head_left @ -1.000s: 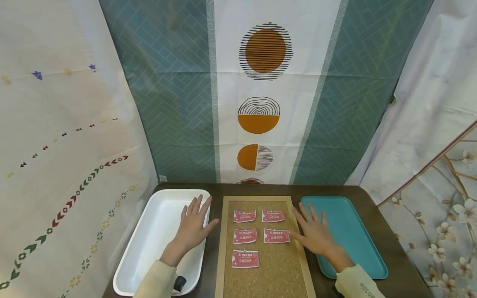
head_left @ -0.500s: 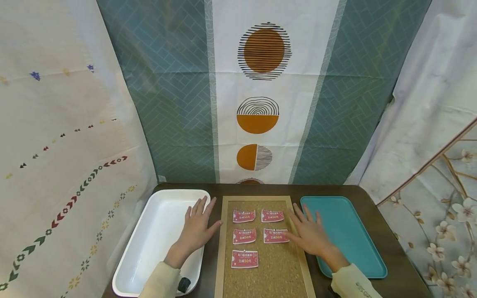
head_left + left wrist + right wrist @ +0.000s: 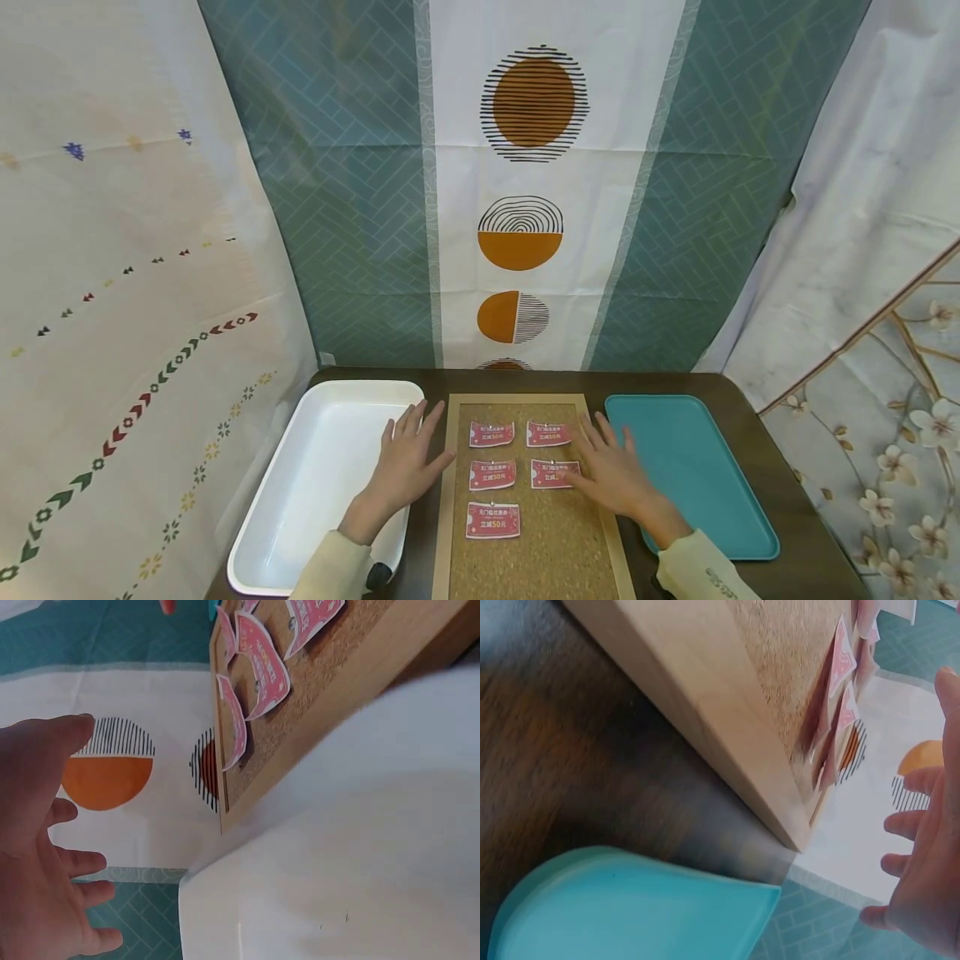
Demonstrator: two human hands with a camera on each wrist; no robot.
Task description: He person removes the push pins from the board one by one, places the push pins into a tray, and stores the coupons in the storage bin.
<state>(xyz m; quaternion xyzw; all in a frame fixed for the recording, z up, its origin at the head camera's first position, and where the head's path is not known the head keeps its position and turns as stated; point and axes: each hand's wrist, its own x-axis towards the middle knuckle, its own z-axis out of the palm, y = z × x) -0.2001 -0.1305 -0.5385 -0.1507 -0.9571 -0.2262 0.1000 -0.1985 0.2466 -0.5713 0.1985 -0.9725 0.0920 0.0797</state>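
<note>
Spreading its fingers, the right hand (image 3: 618,477) hangs over the right edge of the board in the head view, lower right of centre, with nothing in its grasp. Its thumb overlaps the middle-right coupon (image 3: 549,475); whether it touches the paper I cannot tell. The left hand (image 3: 401,471), lower left of centre, is likewise spread and holds nothing, between the white tray (image 3: 258,500) and the board.

Next outward come the coupons: five pink-red printed slips, two columns on the framed corkboard (image 3: 547,554) at the lower middle of the frame. Besides the middle-right one, there are the upper-right coupon (image 3: 547,434), upper-left coupon (image 3: 491,435), middle-left coupon (image 3: 492,476) and lower-left coupon (image 3: 492,522). Each seems fixed near its top edge by a small pin; in both wrist views the slips bow away from the cork.

They should handle as very light, thin, bendy paper, easily creased, and liable to tear at the pin if tugged. A curled lower corner looks the easiest place to pinch; steadying the pin area first would probably spare the sheet. The wooden frame (image 3: 620,567) looks rigid, a sound place to brace.

Farther out, the teal tray (image 3: 705,475) lies at lower right, on the dark table (image 3: 810,533).
</note>
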